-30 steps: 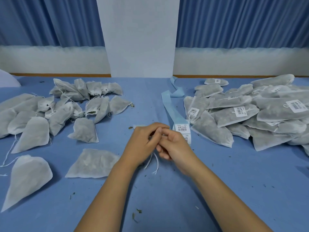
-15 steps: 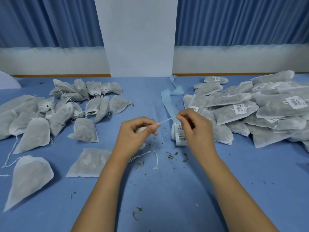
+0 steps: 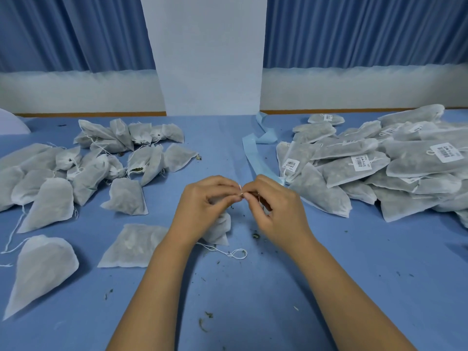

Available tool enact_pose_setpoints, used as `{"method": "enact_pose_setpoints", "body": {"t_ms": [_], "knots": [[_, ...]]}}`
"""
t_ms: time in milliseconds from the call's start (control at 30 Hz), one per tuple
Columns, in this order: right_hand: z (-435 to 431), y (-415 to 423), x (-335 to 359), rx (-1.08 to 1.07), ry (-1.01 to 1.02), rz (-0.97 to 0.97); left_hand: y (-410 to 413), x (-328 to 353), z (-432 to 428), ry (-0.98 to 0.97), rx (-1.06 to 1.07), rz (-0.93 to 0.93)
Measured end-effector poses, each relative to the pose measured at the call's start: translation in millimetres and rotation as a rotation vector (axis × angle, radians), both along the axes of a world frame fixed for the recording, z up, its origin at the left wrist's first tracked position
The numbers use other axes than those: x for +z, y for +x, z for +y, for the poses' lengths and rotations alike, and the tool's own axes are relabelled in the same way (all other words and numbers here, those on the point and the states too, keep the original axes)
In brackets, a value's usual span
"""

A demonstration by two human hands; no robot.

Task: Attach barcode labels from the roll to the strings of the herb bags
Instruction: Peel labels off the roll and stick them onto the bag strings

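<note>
My left hand [image 3: 205, 203] and my right hand [image 3: 276, 206] meet at the table's middle, fingertips pinching the short white string [image 3: 240, 190] of a herb bag [image 3: 220, 229]. That bag hangs under my left hand, mostly hidden. Its other string [image 3: 228, 252] trails in a loop on the blue cloth. The blue label strip [image 3: 253, 154] runs from behind my right hand toward the back; the labels at its near end are hidden by my right hand.
Unlabelled white bags [image 3: 101, 158] lie in a heap at the left, with single ones [image 3: 131, 245] near my left arm. A pile of labelled bags [image 3: 379, 163] fills the right. Herb crumbs [image 3: 255, 235] dot the blue tablecloth [image 3: 253, 287].
My hands, spread apart half a second ago with the string stretched between them, have come back together. The labels seen beside my right hand are now covered.
</note>
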State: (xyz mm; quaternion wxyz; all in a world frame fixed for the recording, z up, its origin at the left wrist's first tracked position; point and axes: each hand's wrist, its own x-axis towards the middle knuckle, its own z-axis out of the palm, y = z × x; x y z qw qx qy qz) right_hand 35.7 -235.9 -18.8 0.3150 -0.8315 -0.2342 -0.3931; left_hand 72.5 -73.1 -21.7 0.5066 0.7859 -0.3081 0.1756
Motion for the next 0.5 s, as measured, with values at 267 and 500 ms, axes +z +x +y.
{"method": "enact_pose_setpoints", "body": {"t_ms": [267, 500], "knots": [[-3.3, 9.6, -2.0, 0.021, 0.382, 0.119, -8.3, 2.2, -9.4, -0.127, -0.032, 0.113], [9.0, 8.2, -9.2, 0.098, 0.453, 0.427, -8.6, 1.7, -10.3, -0.207, 0.116, -0.102]]}}
